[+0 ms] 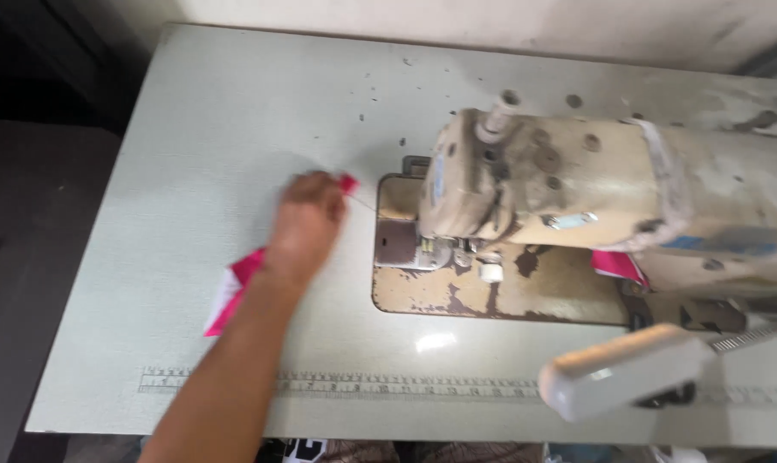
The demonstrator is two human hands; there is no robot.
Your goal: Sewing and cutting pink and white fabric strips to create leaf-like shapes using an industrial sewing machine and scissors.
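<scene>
Pinching pink fabric piece (pixel 234 296), left hand (pixel 307 223) grip apparently closed on it, beside sewing machine (pixel 577 189).

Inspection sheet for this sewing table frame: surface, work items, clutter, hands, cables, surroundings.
Surface: pale green table, speckled with dark marks, measuring tape strip along its near edge.
Work items: pink fabric piece under the forearm, thin thread running toward the worn cream sewing machine.
Clutter: more pink fabric under the machine arm; white lamp head.
Hands: left hand closed on the fabric's pink tip; right not seen.
Cables: nothing seen.
Surroundings: dark floor on the left.
</scene>
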